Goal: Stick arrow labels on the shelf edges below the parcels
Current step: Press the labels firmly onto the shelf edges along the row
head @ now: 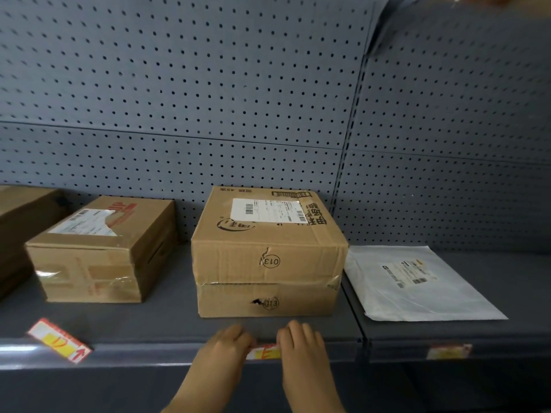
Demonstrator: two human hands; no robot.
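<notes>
**Pressing the label under the middle box**

Your left hand (229,342) and right hand (299,342) are both on the front edge of the shelf (143,351), right below the big box (268,251). Between them is a red, white and yellow arrow label (264,352). Your fingers are bent down over its two ends, pressing it flat on the edge. They are not closed into fists, and they are not lifting anything.

You look to be in the middle of sticking this one on. Another label (449,350) is already on the edge under the white mail bag (417,281) on the right.

One more label (59,341) lies loose and crooked on top of the shelf, near the smaller box (101,248) on the left. The edge under that box looks bare.

Next, rub this label smooth so both ends stick. Then pick up the loose one and put it straight on the edge under the smaller box.
</notes>
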